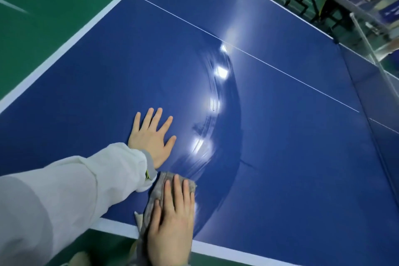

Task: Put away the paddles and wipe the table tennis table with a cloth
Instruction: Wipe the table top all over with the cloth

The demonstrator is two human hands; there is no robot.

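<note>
Wiping is under way: right hand (172, 218) presses the cloth (159, 188) flat near the table's (280, 157) near edge, left hand (152, 136) spread flat; next, sweep across the dry part.

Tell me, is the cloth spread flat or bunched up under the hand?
Bunched. The grey cloth shows folds beside and beyond the right hand, which presses it with straight fingers onto the table.

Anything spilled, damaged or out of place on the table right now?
Nothing stands out. The glossy curved streak on the blue table tennis table looks like moisture from the grey cloth under the right hand.
</note>
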